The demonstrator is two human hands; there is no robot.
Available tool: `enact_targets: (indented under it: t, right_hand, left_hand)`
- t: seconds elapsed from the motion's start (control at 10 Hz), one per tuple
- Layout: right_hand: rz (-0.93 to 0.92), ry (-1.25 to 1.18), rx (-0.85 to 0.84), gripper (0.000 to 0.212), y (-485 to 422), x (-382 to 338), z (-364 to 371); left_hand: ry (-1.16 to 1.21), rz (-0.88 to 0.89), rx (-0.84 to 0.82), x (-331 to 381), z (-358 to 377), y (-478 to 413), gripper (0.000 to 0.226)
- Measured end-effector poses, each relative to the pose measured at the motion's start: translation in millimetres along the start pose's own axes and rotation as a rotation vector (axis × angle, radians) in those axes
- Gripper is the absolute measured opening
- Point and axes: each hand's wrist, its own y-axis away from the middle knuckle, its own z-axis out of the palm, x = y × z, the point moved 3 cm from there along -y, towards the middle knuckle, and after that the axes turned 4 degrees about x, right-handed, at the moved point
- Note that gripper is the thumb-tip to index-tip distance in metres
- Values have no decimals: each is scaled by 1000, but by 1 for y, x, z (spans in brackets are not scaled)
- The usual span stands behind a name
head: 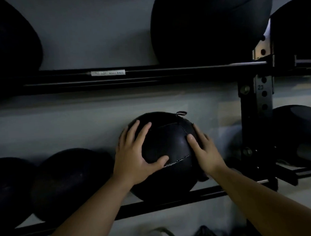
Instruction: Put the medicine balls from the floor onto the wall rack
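Note:
A black leather medicine ball (pixel 167 140) with stitched seams and a small loop on top rests on the lower rail of the black wall rack (pixel 172 201). My left hand (pixel 137 154) is spread over its left front, thumb across the seam. My right hand (pixel 205 149) presses flat against its right side. Both hands grip the ball between them.
Two dark balls (pixel 68 182) sit on the same rail to the left. Large balls (pixel 209 26) fill the upper shelf, whose rail (pixel 167 71) bears a white label. A perforated upright post (pixel 258 122) stands just right of the held ball, with another ball (pixel 298 134) beyond it.

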Motion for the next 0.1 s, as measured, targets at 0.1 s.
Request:
enact_targets:
  t: [0.1]
  right_hand:
    - [116, 222, -187, 95, 39, -14, -41]
  left_hand:
    - [38, -141, -214, 9, -33, 21, 113]
